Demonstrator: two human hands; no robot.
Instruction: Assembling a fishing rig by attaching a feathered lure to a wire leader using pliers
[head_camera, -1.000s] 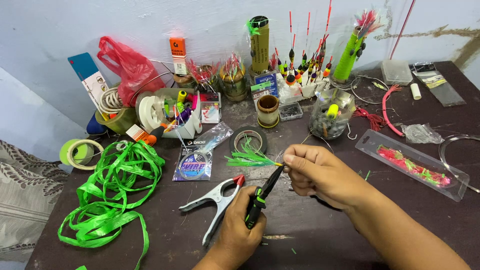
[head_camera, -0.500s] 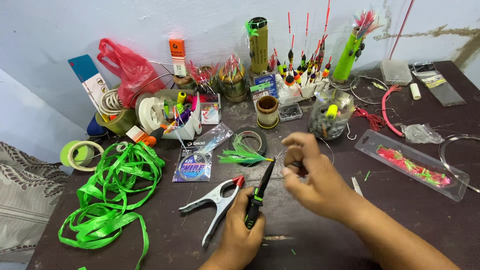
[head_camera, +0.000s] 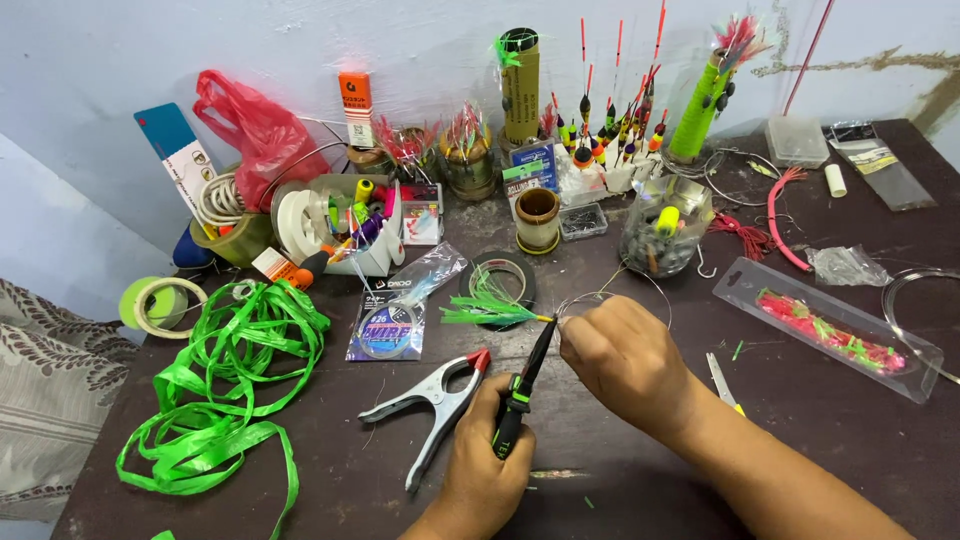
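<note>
My left hand (head_camera: 482, 468) grips the black and green handle of slim pliers (head_camera: 524, 375), whose tips point up and right. At those tips sits a green feathered lure (head_camera: 487, 309) with its tassel fanned out to the left over a dark tape roll (head_camera: 500, 275). My right hand (head_camera: 622, 362) is closed just right of the plier tips, pinching a thin wire (head_camera: 610, 296) that loops up and over the hand. A metal spring clamp with red tips (head_camera: 432, 404) lies just left of my left hand.
A heap of green plastic ribbon (head_camera: 222, 385) covers the table's left. Jars, spools, floats and a red bag (head_camera: 252, 130) crowd the back along the wall. A clear box of pink lures (head_camera: 826, 327) lies right. Small scissors (head_camera: 722, 380) rest beside my right wrist.
My right hand first lifted and turned at the lure, then came back down by the plier tips with the wire looped over it. The left hand and pliers barely moved.
</note>
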